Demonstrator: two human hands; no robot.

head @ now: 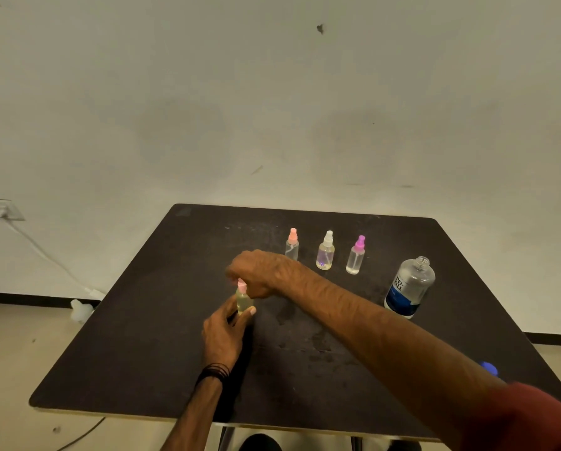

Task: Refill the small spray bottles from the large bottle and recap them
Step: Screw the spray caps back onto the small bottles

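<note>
A small spray bottle (pixel 244 301) with yellowish liquid stands upright on the dark table (pixel 142 336). My left hand (pixel 225 330) grips its body from below. My right hand (pixel 256 271) reaches across from the right and pinches its pink spray cap (pixel 241 284) from above. Behind stand three capped small bottles in a row: a peach-capped bottle (pixel 292 245), a white-capped bottle (pixel 325 252) and a magenta-capped bottle (pixel 356 255). The large clear bottle (pixel 409 288) with a blue label stands uncapped at the right.
A blue cap (pixel 489 368) lies near the table's right edge, partly hidden by my right arm. Wet spots mark the table's middle. A wall outlet (pixel 0 209) with a white cable is at the left, and a white object (pixel 80 310) lies on the floor.
</note>
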